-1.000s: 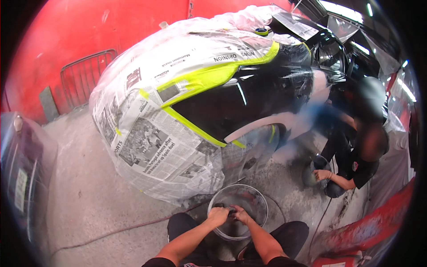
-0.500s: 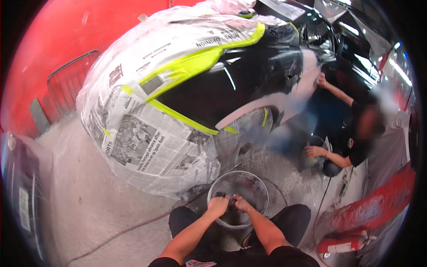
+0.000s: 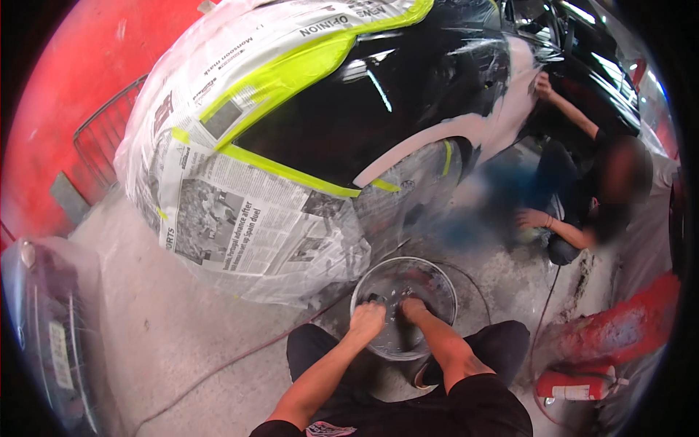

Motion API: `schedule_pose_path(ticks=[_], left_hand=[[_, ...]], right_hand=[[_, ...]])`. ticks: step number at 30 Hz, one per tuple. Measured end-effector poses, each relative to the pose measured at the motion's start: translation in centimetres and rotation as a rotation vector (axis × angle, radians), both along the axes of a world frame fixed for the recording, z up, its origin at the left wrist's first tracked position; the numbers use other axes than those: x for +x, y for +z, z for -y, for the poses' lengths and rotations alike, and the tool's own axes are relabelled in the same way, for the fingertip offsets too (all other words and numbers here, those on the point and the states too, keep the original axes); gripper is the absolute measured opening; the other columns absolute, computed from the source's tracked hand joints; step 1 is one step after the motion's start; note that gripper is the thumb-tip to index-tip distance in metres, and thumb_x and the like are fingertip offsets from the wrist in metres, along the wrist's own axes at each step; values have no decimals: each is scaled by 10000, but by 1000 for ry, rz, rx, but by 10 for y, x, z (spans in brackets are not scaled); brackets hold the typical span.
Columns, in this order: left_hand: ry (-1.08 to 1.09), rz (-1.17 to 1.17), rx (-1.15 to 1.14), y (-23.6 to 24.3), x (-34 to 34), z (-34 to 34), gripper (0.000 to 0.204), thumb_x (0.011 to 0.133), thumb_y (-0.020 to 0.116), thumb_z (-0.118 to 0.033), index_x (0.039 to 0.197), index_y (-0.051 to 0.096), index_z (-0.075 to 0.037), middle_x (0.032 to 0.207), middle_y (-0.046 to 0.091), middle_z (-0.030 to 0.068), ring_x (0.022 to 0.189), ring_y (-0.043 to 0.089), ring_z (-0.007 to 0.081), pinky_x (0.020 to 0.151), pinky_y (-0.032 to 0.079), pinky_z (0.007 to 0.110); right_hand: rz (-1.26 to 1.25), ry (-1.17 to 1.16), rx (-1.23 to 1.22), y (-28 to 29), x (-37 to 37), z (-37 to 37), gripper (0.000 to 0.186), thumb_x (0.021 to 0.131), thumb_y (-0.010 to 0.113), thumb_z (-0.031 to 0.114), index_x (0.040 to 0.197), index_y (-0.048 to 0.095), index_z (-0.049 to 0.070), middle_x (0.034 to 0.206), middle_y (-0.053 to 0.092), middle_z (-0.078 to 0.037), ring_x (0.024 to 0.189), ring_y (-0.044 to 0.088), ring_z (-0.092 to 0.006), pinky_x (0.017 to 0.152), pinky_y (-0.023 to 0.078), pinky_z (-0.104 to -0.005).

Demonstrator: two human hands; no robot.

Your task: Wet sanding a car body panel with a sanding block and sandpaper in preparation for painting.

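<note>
Between my knees stands a round bucket (image 3: 445,282) with a pale rim and greyish water in it. My left hand (image 3: 368,319) is closed over its left side, gripping a small dark block (image 3: 376,298) whose exact kind is too small to make out. Down inside the bucket, to the right of the block, is my right hand (image 3: 414,310). Its fingers point into the water and are mostly hidden, so whether they hold anything does not show.
Ahead stands a black car body (image 3: 306,131) with pinkish filler round its wheel arch, masked with newspaper (image 3: 218,218) and yellow tape. A person (image 3: 619,175) crouches at right, touching the panel. A hose (image 3: 240,357) crosses the floor; a fire extinguisher (image 3: 579,384) lies at lower right.
My hands were close together over the bucket; now they are further apart, the right one lower and nearer the water. The view has shifted, so the bucket appears higher and further right.
</note>
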State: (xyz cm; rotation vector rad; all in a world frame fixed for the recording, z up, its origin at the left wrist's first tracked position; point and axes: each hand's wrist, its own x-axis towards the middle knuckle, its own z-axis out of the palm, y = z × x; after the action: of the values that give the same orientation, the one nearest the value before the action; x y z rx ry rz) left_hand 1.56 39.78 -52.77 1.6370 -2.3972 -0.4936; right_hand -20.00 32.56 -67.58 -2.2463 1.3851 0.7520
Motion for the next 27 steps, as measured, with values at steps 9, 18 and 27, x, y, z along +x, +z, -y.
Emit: schedule_pose_path(ticks=[9,18,27], left_hand=[[-84,-67,-99,10,-37,10,214,890,590,-148,931,753,-17,969,730,209,922,729,366,809,583,482],[22,-3,-43,-2,-1,1,242,939,567,-164,926,754,-10,966,734,208,906,731,368,801,585,487],[35,11,-81,-10,10,-6,185,858,610,-127,895,753,-16,949,741,197,877,740,355,781,595,463]], right_hand=[[257,-295,-24,-140,-25,-14,396,1027,474,283,1208,775,99,1319,729,-136,1210,703,-338,1020,549,-477],[147,-503,-31,-52,12,12,472,1055,469,381,1252,751,58,1331,712,-173,1228,685,-370,1046,532,-467],[259,-241,140,-97,59,-21,429,1060,453,298,1291,724,58,1350,694,-199,1237,681,-374,1067,521,-478]])
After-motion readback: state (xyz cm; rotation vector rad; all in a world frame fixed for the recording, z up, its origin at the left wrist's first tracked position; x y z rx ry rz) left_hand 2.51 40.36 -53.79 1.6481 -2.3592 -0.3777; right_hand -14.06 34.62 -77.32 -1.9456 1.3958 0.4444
